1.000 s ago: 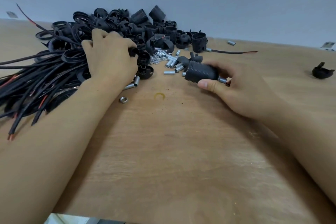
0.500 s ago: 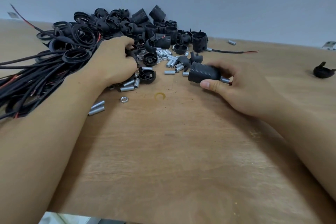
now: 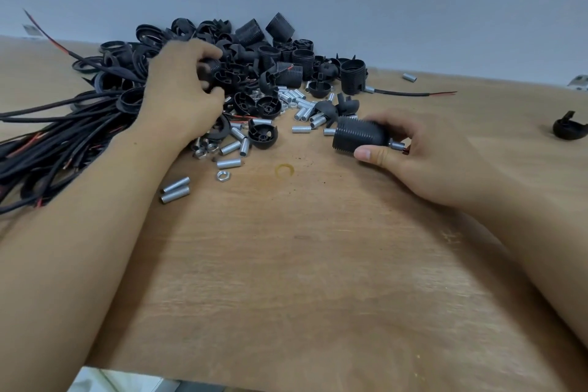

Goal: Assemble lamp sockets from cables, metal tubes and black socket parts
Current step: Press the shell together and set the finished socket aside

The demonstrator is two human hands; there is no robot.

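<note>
Black cables (image 3: 54, 140) fan across the table (image 3: 286, 280) at the left. The left hand (image 3: 181, 95) reaches into the heap of black socket parts (image 3: 273, 54), fingers curled round one dark piece. Metal tubes (image 3: 229, 164) lie scattered mid-table. At the right, the right hand (image 3: 423, 156) grips a ribbed socket (image 3: 359, 137) — lying sideways, its tube end toward the palm.

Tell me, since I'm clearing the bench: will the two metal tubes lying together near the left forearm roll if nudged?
Probably. The two metal tubes are smooth-looking cylinders lying on their sides on the flat wooden table, so a sideways push should set them rolling. Being small and hollow-ended, they likely weigh little and would scatter easily.
</note>
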